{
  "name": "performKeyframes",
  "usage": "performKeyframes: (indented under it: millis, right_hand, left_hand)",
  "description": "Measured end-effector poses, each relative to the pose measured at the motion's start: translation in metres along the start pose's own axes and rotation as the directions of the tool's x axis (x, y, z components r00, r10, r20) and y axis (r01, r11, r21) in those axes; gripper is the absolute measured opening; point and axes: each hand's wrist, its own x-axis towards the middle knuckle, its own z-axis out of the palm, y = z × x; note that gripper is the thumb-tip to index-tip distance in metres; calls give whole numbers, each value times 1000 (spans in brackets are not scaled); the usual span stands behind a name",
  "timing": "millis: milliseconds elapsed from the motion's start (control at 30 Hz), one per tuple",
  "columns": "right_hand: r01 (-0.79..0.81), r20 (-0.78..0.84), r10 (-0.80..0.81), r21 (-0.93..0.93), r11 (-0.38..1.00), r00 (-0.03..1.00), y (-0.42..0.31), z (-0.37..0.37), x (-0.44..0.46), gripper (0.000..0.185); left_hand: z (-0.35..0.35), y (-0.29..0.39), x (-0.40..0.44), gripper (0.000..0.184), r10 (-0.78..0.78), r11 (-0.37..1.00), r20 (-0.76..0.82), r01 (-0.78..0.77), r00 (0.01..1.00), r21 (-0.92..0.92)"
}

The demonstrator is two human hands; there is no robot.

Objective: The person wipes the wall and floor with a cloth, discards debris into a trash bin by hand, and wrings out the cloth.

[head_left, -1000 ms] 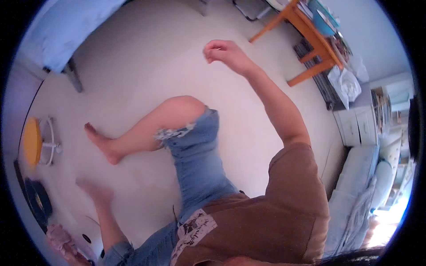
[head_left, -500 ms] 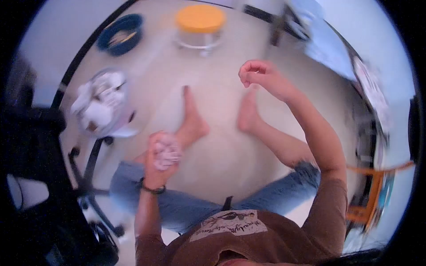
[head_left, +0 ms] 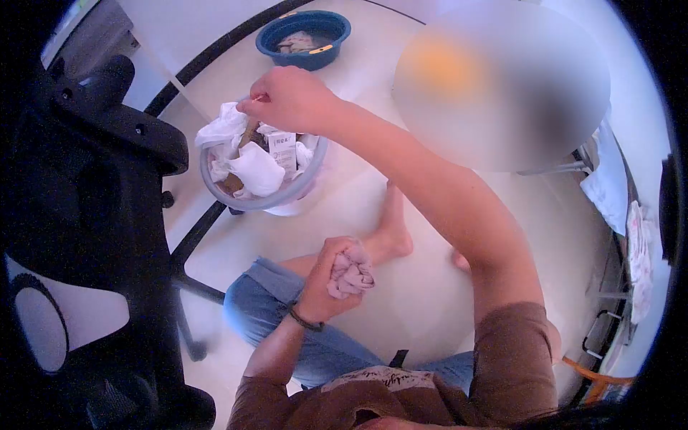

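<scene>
My left hand point(head_left: 321, 292) is closed around a crumpled pale pink cloth point(head_left: 352, 271), held above my lap beside my bent knee. My right arm stretches across to the left. At its end my right hand point(head_left: 292, 100) is over the far rim of a round waste bin point(head_left: 240, 203), with thumb and fingers pinched together. Whatever may be between those fingertips is too small to make out. White crumpled tissues point(head_left: 256, 170) and a printed white packet point(head_left: 282, 150) fill the bin.
A dark blue basin point(head_left: 337, 54) with cloth inside stands on the floor beyond the bin. A black office chair point(head_left: 93, 236) is close on the left. A blurred patch covers a yellow stool point(head_left: 441, 68) at upper right. An orange frame point(head_left: 609, 387) is at lower right.
My view has turned left. My right hand has moved from the front right to over the waste bin. My left hand still grips the pink cloth.
</scene>
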Motion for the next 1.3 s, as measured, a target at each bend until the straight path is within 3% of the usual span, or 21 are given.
performKeyframes:
  millis: [33, 133, 233, 333, 433, 533, 600, 633, 733, 833, 933, 1000, 1067, 1133, 1200, 1233, 1267, 1300]
  right_hand:
    - [-48, 33, 52, -103, 993, 998, -4, 2, 4, 22]
    - [189, -208, -241, -241, 952, 948, 12, 0, -13, 28]
    - [8, -9, -11, -276, 961, 1000, 10, -19, -14, 31]
    - [-82, -60, 77, -96, 992, 995, 18, -15, -11, 40]
    - [151, -271, -151, -22, 988, 951, 34, 2, -15, 45]
    - [37, -140, -14, 163, 986, 990, 36, -4, -19, 48]
    - [16, 64, -32, 235, 972, 997, 38, -15, -21, 47]
    - [-19, 172, -27, 260, 965, 985, 41, -23, -28, 46]
    - [43, 33, -44, 55, 998, 998, 38, -32, -67, 43]
    - [-236, 182, 169, 461, 855, 969, 50, -80, -117, 44]
    - [-468, 201, 427, 484, 739, 882, 76, -148, -204, 42]
    - [-649, 86, 673, 380, 659, 734, 96, -188, -274, 41]
    - [-701, -98, 822, 473, 534, 561, 118, -217, -356, 39]
    - [-626, 3, 878, 703, 339, 479, 145, -234, -453, 43]
    - [-451, -46, 892, 850, 272, 450, 154, -212, -547, 44]
    - [-337, -95, 981, 930, 149, 171, 151, -192, -585, 47]
    - [-271, -95, 978, 952, 144, 187, 151, -166, -630, 47]
    - [-129, -86, 994, 987, 94, 68, 155, -136, -674, 46]
  left_hand:
    - [-3, -1, 1, 69, -2, 1000, -14, 2, 1000, -10]
    - [19, 15, -3, 68, 30, 1000, -37, -30, 999, 10]
    - [17, 26, 0, 68, 96, 990, -25, -93, 995, 103]
    - [14, 30, -2, 70, 42, 997, -18, -41, 999, 64]
    - [16, 14, -6, 72, -29, 998, -32, 27, 999, -50]
    - [19, 12, -7, 69, -20, 999, -58, 18, 998, -32]
    - [23, 17, -6, 68, 12, 1000, -70, -10, 997, 22]
    - [23, 2, -9, 68, -44, 999, -93, 45, 995, 12]
    - [27, -27, -16, 68, -135, 990, -138, 139, 981, 23]
    - [26, 27, -11, 67, -53, 993, -197, 72, 979, 92]
    - [26, 32, -10, 67, -51, 999, -200, 50, 978, -13]
    - [26, 29, -8, 68, -40, 991, -203, 12, 978, -137]
    - [18, 14, -6, 69, -9, 999, -205, 17, 979, 39]
    - [20, 10, -5, 69, -6, 992, -196, 30, 981, 119]
    - [24, 17, -1, 68, 3, 994, -195, 18, 981, 106]
    - [25, 30, -3, 67, -19, 992, -225, 47, 974, 117]
    - [22, 35, -4, 67, -42, 990, -245, 73, 969, 118]
    - [23, 40, -4, 66, -64, 989, -261, 96, 963, 112]
